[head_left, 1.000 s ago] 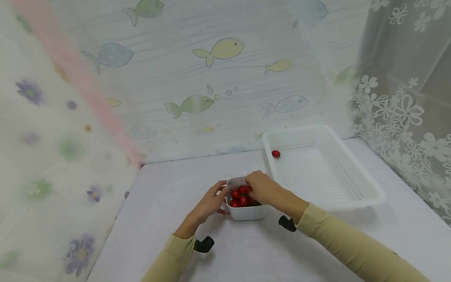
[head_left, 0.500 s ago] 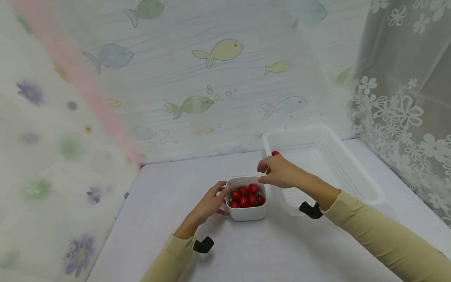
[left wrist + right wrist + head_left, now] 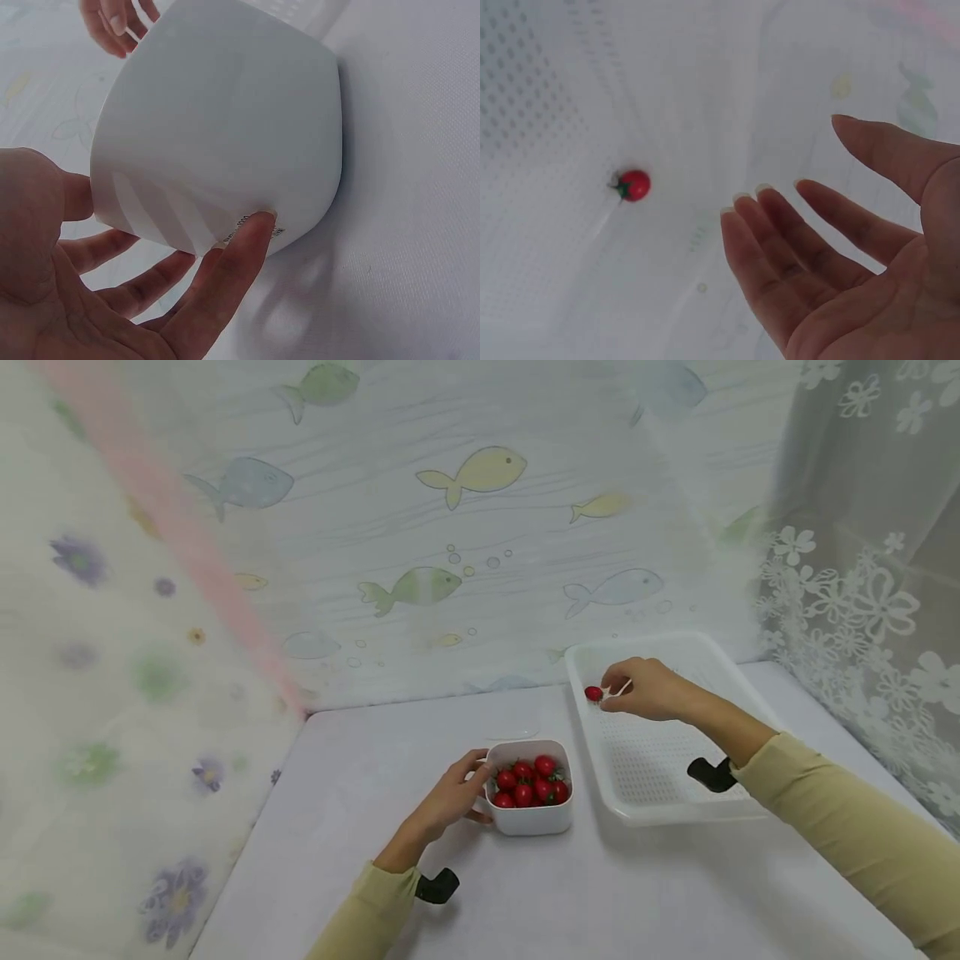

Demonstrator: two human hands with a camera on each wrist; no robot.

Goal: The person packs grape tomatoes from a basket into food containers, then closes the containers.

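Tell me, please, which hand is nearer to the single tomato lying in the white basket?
Right. The right hand hovers open just beside the lone tomato in the basket; the left hand rests on the white bowl, well away.

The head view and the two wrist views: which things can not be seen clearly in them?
- Cherry tomatoes: the left wrist view shows only the white bowl from outside; its wall hides them.
- Exact tomato count: head view, too small and piled.
- Left hand: palm cut off by the frame edge.
- Lone tomato in the basket: blurred in the right wrist view.
- Right hand: palm side hidden in the head view.
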